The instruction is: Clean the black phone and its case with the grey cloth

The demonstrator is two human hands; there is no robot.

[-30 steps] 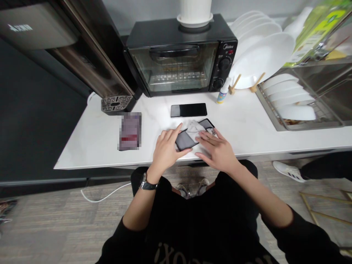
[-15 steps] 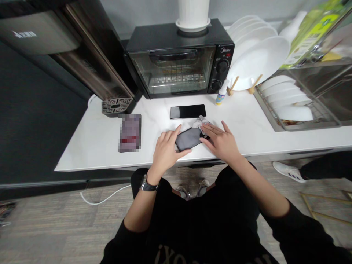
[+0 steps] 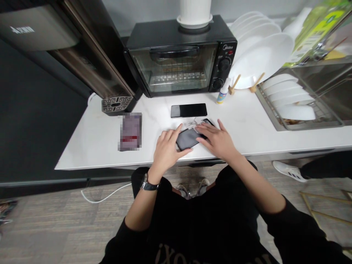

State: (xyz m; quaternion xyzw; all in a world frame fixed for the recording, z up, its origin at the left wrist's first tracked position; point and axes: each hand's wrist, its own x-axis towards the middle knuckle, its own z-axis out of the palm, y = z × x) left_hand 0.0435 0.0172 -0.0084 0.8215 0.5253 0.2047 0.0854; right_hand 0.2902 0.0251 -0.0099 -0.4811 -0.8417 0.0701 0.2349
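Observation:
A black phone (image 3: 187,138) lies tilted on the white counter (image 3: 242,124) near its front edge. My left hand (image 3: 167,150) grips the phone's near end between thumb and fingers. My right hand (image 3: 216,139) lies flat over the phone's far end, fingers stretched out, pressing a small white cloth (image 3: 194,125) that pokes out past the fingertips. A second black phone (image 3: 189,110) lies flat just behind, untouched.
A black toaster oven (image 3: 178,58) stands at the back with a white pot on top. A small spray bottle (image 3: 222,93) stands beside it. White plates (image 3: 261,55) lean at back right, a dish rack (image 3: 297,106) at right. A blurred booklet (image 3: 130,131) lies left.
My right hand slid with the cloth from the near side of the phone to its far end, then back a little leftward. The left hand kept its hold.

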